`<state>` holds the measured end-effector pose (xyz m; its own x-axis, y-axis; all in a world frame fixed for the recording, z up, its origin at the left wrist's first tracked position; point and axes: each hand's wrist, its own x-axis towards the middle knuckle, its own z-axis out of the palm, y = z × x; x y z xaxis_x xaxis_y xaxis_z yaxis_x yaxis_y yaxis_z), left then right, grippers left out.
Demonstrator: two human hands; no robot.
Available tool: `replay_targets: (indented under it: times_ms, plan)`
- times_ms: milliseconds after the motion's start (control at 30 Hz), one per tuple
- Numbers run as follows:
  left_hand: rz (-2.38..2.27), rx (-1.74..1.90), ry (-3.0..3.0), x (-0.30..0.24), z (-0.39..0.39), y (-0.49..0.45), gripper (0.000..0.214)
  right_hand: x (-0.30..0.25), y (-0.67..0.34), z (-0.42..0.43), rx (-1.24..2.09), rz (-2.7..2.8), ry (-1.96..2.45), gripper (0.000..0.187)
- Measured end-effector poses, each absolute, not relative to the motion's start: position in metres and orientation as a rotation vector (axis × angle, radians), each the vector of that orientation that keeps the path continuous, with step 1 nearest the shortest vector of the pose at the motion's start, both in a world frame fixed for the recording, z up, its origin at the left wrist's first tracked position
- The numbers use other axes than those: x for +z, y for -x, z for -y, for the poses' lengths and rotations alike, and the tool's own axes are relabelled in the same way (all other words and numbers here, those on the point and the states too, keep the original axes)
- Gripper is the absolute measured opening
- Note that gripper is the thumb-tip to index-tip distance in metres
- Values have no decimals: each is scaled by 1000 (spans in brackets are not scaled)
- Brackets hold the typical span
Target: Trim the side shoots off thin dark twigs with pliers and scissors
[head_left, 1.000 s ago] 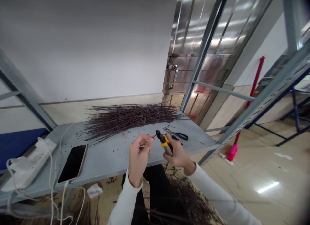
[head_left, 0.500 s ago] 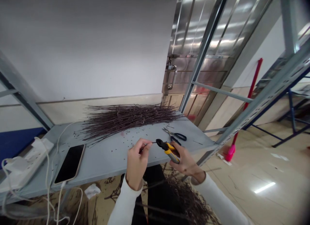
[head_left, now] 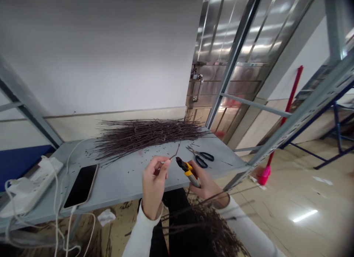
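My left hand [head_left: 155,181] pinches a thin dark twig [head_left: 176,152] between thumb and fingertips, its free end pointing up and away over the grey shelf. In my right hand [head_left: 206,183] is a pair of yellow-and-grey cutting pliers [head_left: 188,171], gripped by the handles. The pliers' black jaws sit just right of the twig's base, apart from it as far as I can tell. Behind both hands a large bundle of dark twigs [head_left: 149,134] lies along the back of the shelf. Scissors [head_left: 201,157] with black handles rest just beyond the pliers.
A phone [head_left: 81,185] and a white power strip [head_left: 33,185] with cables occupy the left of the shelf [head_left: 118,181]. More branches [head_left: 218,227] are heaped below by my legs. A metal upright [head_left: 233,61] and a red-handled broom [head_left: 284,116] stand to the right.
The twig in my left hand now slants upward instead of lying level at the jaws. The pliers have drawn slightly left and down, and branches show across my right forearm.
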<state>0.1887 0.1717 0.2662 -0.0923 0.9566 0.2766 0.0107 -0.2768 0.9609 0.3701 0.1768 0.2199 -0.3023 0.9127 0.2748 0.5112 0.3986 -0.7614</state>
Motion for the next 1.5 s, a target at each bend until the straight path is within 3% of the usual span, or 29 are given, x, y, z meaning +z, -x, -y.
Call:
replay_targets:
  times_ms: [567,967,1067,1333,1500]
  plan:
    - [-1126,1376,-1466,260,-174,-186,18,230,-365,-184,810,1975,1089,27]
    - [-1238,1452,-1611,255,-173,-183,18,237,-368,-190,331,2064,1344,28]
    - [-1246,1464,-1583,256,-171,-187,18,234,-361,-186,414,1941,1328,25]
    - [-1204,1497,-1515,264,-166,-198,17,217,-320,-175,1022,1207,1013,16]
    - [-1345,1661,-1342,258,-152,-174,20,224,-364,-202,886,719,809,27]
